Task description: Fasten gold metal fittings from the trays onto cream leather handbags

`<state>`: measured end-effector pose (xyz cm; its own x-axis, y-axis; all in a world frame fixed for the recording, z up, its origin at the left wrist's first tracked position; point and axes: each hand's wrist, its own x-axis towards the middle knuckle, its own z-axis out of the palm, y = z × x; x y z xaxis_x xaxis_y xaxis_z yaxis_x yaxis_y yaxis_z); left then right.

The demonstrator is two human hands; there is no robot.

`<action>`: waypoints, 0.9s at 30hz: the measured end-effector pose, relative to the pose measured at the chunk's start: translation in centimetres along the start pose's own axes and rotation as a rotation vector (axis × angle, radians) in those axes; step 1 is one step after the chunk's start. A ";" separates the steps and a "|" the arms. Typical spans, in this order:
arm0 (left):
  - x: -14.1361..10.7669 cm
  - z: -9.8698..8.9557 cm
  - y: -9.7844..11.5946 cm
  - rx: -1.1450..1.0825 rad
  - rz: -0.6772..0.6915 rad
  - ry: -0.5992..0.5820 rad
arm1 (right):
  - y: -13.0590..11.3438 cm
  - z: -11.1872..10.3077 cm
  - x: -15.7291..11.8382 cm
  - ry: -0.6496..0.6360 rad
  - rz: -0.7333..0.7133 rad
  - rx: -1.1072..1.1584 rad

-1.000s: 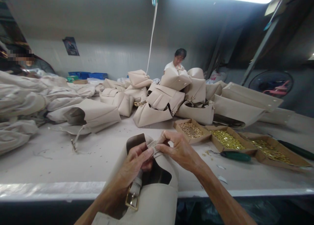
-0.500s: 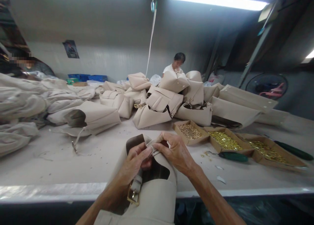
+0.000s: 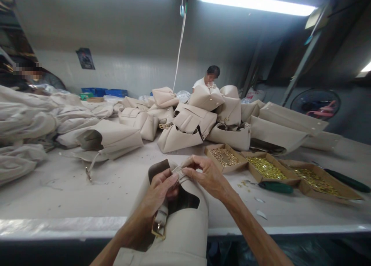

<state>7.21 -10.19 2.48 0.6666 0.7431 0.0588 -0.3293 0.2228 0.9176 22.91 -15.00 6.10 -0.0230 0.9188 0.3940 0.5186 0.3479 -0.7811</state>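
Observation:
A beige handbag (image 3: 185, 231) with a dark lining lies in front of me, reaching over the table's near edge. My left hand (image 3: 160, 185) is closed around a narrow beige strap (image 3: 179, 174) above the bag's opening. From the other side, my right hand (image 3: 203, 173) pinches the same strap between thumb and fingers. Below my left hand hangs a strap end with a gold buckle (image 3: 159, 227). Whatever small part may lie between my fingertips is hidden.
Beige bags (image 3: 188, 123) are piled across the table. Cardboard trays of small gold hardware (image 3: 266, 167) stand at right, beside a green-handled tool (image 3: 275, 186). Another bag (image 3: 116, 138) lies at left near cloth bundles (image 3: 26, 123). A person (image 3: 203, 80) sits behind the pile.
My right fingers have shifted slightly along the strap, so a little more of it shows between my hands. The bag and my left hand stay almost in place.

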 end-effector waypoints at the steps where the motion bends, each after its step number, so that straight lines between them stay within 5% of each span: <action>1: 0.0 0.0 0.0 -0.001 -0.003 -0.003 | 0.0 -0.2 0.1 -0.019 -0.007 0.002; 10: 0.1 -0.3 -0.6 -0.003 0.008 0.020 | -0.7 -0.5 1.1 -0.063 -0.063 -0.271; 19: 0.1 -0.1 -1.0 0.014 -0.001 0.053 | -2.3 2.6 0.1 0.176 0.180 -0.673; 23: 0.1 -0.6 -0.3 0.031 -0.016 0.052 | -2.7 2.4 0.1 0.219 0.254 -0.587; 27: 0.2 -1.4 1.5 -0.026 -0.124 0.014 | -5.0 1.2 -0.7 0.208 0.043 -0.437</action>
<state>5.87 -8.84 3.35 0.6936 0.7178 -0.0604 -0.2622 0.3297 0.9070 19.32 -17.16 9.15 0.1545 0.8585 0.4890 0.8269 0.1585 -0.5396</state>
